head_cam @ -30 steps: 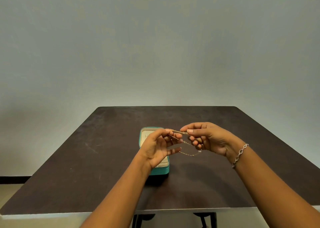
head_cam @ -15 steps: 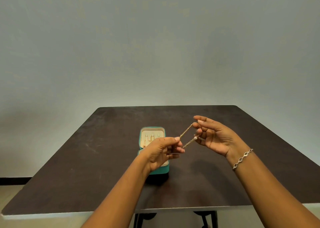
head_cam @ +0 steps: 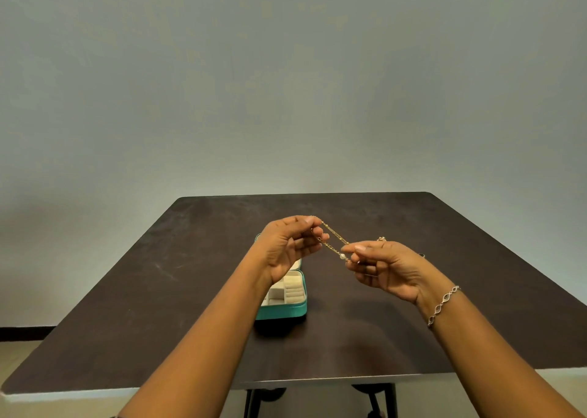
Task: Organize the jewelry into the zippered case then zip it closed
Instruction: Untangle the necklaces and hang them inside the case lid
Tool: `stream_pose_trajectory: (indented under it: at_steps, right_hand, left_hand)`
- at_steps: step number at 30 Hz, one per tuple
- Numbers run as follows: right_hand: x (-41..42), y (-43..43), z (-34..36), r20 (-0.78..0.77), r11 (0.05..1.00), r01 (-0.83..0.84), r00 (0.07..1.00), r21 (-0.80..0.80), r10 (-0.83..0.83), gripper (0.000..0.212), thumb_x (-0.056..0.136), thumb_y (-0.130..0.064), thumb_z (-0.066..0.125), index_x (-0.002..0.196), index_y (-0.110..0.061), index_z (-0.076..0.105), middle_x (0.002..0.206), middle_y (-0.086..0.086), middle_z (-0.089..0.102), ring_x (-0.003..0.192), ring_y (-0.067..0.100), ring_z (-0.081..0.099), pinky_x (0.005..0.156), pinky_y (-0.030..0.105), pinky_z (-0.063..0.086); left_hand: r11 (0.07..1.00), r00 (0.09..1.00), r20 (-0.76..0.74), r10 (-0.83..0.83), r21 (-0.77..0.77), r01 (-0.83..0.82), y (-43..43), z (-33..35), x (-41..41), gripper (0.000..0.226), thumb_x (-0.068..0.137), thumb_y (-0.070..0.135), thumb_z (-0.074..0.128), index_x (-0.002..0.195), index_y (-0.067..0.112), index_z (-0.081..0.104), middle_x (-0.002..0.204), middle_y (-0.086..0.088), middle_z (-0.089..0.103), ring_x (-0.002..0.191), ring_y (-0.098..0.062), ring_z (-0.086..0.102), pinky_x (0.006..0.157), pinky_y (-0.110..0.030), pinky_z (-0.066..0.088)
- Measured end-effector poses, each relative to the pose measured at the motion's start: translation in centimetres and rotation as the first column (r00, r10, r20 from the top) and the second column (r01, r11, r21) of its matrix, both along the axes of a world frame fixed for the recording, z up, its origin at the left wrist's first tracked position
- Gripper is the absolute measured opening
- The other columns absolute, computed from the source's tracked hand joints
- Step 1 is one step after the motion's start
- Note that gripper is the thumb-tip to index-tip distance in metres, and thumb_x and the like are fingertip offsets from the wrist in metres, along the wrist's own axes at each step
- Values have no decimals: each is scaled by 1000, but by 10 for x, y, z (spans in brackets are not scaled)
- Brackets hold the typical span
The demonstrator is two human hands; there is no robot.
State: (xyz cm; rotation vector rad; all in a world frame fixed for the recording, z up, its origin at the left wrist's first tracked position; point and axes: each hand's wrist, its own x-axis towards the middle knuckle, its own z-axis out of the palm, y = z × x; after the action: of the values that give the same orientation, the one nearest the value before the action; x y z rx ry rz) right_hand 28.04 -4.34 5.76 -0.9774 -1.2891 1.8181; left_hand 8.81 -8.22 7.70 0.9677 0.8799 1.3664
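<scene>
A thin gold chain (head_cam: 333, 243) with a small pearl bead is stretched taut between my two hands, above the table. My left hand (head_cam: 290, 243) pinches its upper left end with curled fingers. My right hand (head_cam: 384, 266) pinches the lower right end, near the pearl. Beneath my left hand the teal zippered case (head_cam: 282, 312) lies open on the dark table (head_cam: 158, 290), showing cream padded compartments; my left hand and forearm hide its lid and far part.
A small ring-like piece of jewelry (head_cam: 381, 238) lies on the table just behind my right hand. A silver bracelet (head_cam: 443, 305) is worn on my right wrist. The table's near edge runs below my forearms, and a plain grey wall stands behind.
My left hand rose and moved up over the case's lid, my right hand dropped lower. The chain's slope flipped, now running down from left to right.
</scene>
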Motion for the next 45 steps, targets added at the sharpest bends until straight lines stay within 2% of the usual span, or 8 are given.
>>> stream_pose_trajectory:
  at_steps: [5, 13, 20, 23, 27, 34, 41, 45]
  right_hand:
    - [-3, -5, 4, 74, 998, -65, 995, 27, 63, 14, 70, -20, 62, 77, -9, 65, 61, 1, 61, 68, 17, 65, 67, 28, 49]
    - [-5, -7, 15, 222, 976, -152, 968, 158, 115, 19, 88, -20, 55, 85, -6, 68, 45, 1, 43, 47, 10, 54, 83, 37, 48]
    - [-8, -5, 22, 359, 950, -233, 922, 206, 148, 24, 78, -37, 60, 81, -14, 67, 48, 0, 47, 71, 19, 58, 70, 31, 39]
    - [-12, -4, 26, 392, 937, -260, 907, 234, 154, 18, 82, -31, 59, 74, -17, 65, 52, 1, 54, 79, 18, 64, 72, 34, 35]
    - [-19, -4, 32, 450, 921, -250, 888, 299, 95, 18, 85, -28, 59, 71, -18, 65, 75, -2, 68, 86, 12, 61, 87, 42, 34]
    - [-27, -1, 38, 455, 910, -235, 889, 342, 58, 18, 85, -25, 60, 71, -17, 69, 53, -6, 57, 80, 12, 64, 76, 36, 32]
    - [-36, 4, 50, 495, 889, -259, 868, 378, 43, 21, 87, -22, 58, 68, -17, 66, 52, -6, 59, 77, 12, 64, 76, 33, 37]
    - [-40, 10, 55, 495, 882, -279, 867, 380, 61, 20, 88, -17, 57, 69, -13, 65, 56, -2, 61, 71, 13, 64, 76, 30, 42]
  left_hand:
    - [999, 999, -38, 21, -31, -23, -1, 3, 1, 14, 89, 11, 54, 84, 4, 65, 65, -3, 61, 63, -14, 64, 69, -28, 56]
    - [999, 990, -141, 4, -44, -10, -2, -7, 5, 15, 89, 11, 54, 86, 4, 67, 58, 0, 54, 57, -11, 53, 60, -24, 52]
    - [1000, 972, -235, 13, -16, -18, -3, -8, 5, 14, 88, 9, 56, 84, 4, 69, 55, 0, 54, 53, -11, 52, 66, -26, 52]
    - [1000, 968, -250, 13, -13, -17, -5, -9, 4, 14, 88, 9, 56, 83, 4, 69, 55, 0, 54, 54, -11, 52, 67, -27, 52]
    - [999, 967, -254, 27, -10, -31, -5, -9, 2, 14, 88, 9, 57, 83, 5, 69, 55, 0, 54, 55, -11, 51, 67, -27, 53]
    - [999, 973, -227, 36, 0, -37, -4, -15, -6, 14, 88, 10, 56, 85, 2, 68, 58, -1, 56, 55, -10, 53, 60, -21, 52]
    - [999, 970, -241, 28, -20, -34, 1, -31, -14, 20, 89, 21, 56, 97, 6, 67, 76, -3, 66, 73, -15, 63, 75, -29, 53]
    - [971, 893, -383, 236, 53, -234, 9, -49, -30, 16, 90, 22, 57, 93, 9, 65, 76, 0, 63, 67, -10, 54, 62, -21, 46]
